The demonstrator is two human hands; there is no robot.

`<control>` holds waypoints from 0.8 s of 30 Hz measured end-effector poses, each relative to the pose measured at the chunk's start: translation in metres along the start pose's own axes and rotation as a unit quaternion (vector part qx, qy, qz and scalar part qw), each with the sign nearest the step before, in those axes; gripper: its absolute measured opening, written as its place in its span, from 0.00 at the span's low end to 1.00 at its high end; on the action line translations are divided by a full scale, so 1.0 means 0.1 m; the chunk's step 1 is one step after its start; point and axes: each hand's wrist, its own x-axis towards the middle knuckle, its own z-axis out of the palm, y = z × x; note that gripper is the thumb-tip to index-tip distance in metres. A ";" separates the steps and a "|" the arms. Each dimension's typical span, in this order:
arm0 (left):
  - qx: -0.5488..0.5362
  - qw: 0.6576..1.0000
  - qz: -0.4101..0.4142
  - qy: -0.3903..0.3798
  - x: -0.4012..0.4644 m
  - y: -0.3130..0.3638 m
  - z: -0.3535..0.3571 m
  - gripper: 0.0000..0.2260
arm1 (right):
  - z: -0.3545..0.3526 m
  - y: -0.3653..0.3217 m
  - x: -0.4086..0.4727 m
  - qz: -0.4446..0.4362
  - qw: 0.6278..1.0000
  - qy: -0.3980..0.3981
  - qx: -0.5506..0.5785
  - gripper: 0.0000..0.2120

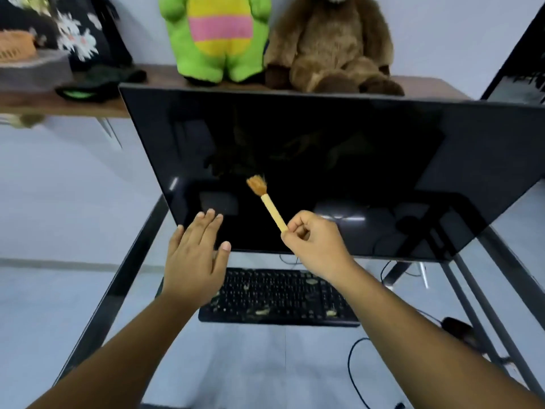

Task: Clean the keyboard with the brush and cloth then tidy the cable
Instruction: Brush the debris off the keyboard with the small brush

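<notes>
- Keyboard (277, 296): black, lying flat on the glass desk (241, 364) just below the monitor's lower edge; pale yellowish crumbs and flakes are scattered over its keys, thickest along its near row and right end. No key lettering can be read.
- Brush (267, 199): slim pale wooden handle, short orange-tan bristles pointing up, held in front of the dark monitor (324, 160), above the keyboard.
- Right hand (315, 240): its grip is closed, thumb and curled fingers pinching the handle's lower end.
- Left hand (193, 255): flat, fingers straight and spread, holding nothing, raised above the keyboard's left end.
- Black cable (352, 376) loops on the desk right of the keyboard.
- Shelf (88, 107) above the monitor carries a green plush toy (218, 39) and a brown plush toy (333, 48).
</notes>
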 end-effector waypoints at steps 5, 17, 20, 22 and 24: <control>-0.036 0.989 -0.102 -0.097 -0.44 -0.24 0.52 0.32 | 0.42 0.48 -0.14 0.069 0.998 -0.001 -0.001 0.05; -0.013 0.925 -0.143 -0.352 -0.73 -1.10 0.96 0.51 | 1.35 0.73 -0.17 0.132 0.975 0.132 0.121 0.10; -0.015 0.916 -0.124 -0.382 -0.68 -1.20 1.04 0.54 | 1.54 0.71 -0.06 0.155 0.963 0.154 0.157 0.15; -0.013 0.913 -0.112 -0.391 -0.67 -1.29 1.09 0.54 | 1.70 0.69 0.03 0.160 0.961 0.160 0.160 0.17; -0.011 0.918 -0.098 -0.385 -0.68 -1.33 1.12 0.54 | 1.82 0.66 0.09 0.170 0.957 0.163 0.168 0.17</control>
